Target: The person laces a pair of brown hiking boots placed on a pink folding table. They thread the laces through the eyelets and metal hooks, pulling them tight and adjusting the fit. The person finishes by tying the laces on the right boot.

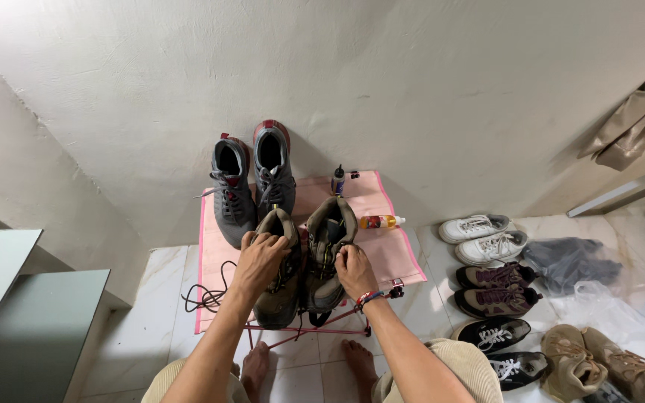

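Two brown boots (pixel 304 261) on pink desk (pixel 397 254), left hand (pixel 259 257) closed on one, right hand (pixel 354 270) pinching other's laces, two grey sneakers (pixel 251 186), two bottles (pixel 358 201).

Two brown boots sitting side by side on the pink bench, toes pointing toward the wearer, openings facing the wall. Left boot (pixel 276 269): olive-brown, worn, upright, near the bench's front edge. Right boot (pixel 328 257): same type, tongue pulled open, yellow-green laces showing. The two are touching or just beside each other. Both are resting just in front of a grey pair.
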